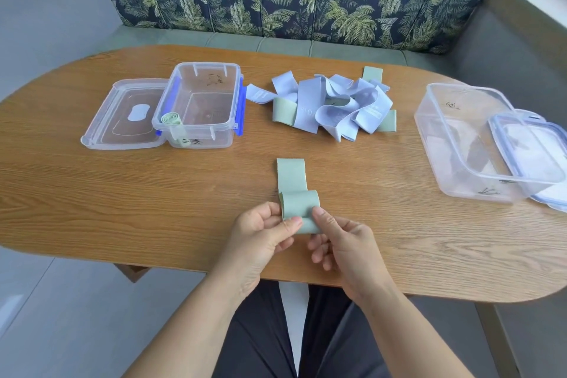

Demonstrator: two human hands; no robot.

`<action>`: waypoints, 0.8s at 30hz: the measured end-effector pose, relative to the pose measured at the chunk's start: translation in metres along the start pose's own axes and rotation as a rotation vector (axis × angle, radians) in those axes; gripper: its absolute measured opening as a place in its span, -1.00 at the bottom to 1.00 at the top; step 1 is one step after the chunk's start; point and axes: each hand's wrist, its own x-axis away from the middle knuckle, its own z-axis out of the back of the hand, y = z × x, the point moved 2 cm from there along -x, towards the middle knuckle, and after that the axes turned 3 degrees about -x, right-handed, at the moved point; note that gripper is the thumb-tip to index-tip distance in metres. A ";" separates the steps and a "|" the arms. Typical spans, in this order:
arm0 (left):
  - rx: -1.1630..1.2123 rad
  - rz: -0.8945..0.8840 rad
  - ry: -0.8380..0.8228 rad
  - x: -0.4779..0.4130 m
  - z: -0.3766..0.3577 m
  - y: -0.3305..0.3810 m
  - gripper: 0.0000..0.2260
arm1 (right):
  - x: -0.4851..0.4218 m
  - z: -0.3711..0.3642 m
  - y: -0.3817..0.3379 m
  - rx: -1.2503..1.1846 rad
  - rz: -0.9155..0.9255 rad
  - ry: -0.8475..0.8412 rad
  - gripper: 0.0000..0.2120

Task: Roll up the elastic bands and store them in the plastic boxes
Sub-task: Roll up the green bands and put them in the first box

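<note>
Risk first: the green band (293, 193) is only loosely turned over on itself, a fat open curl rather than a tight roll; if the core stays this slack it will likely spring open once let go, or unwind in the box.

Left hand (264, 236) and right hand (340, 242) sit at the middle of the near edge of the surface (92, 187); the fingers (293, 221) of both pinch the curled near end of the band between them; its flat tail runs away toward the far edge, lying on the wood.

Tail looks slightly askew to the curl (judgement only); rolling on from that could make the roll skew out sideways.

Around: pile of bands (331, 104), lilac with some green, tangled toward the far edge, so pulling one may drag others.

Small box (199, 104) toward the left end is open, one green roll (171, 119) against its near wall; its lid (122, 115) lies on the side away from the hands, not on the approach.

Large box (469, 144) at the right end, its lid (534, 150) propped across its right rim; that could hinder dropping rolls in.
</note>
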 end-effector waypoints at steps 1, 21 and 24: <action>-0.007 -0.003 0.014 0.000 0.000 -0.001 -0.85 | 0.000 0.000 0.000 0.020 0.006 0.007 -0.66; 0.146 0.020 -0.017 -0.003 0.003 -0.002 -0.81 | 0.000 0.000 -0.005 0.041 0.016 -0.064 -0.80; 0.138 0.001 -0.023 -0.004 0.004 -0.004 -0.80 | -0.002 0.001 -0.006 0.043 -0.013 -0.044 -0.73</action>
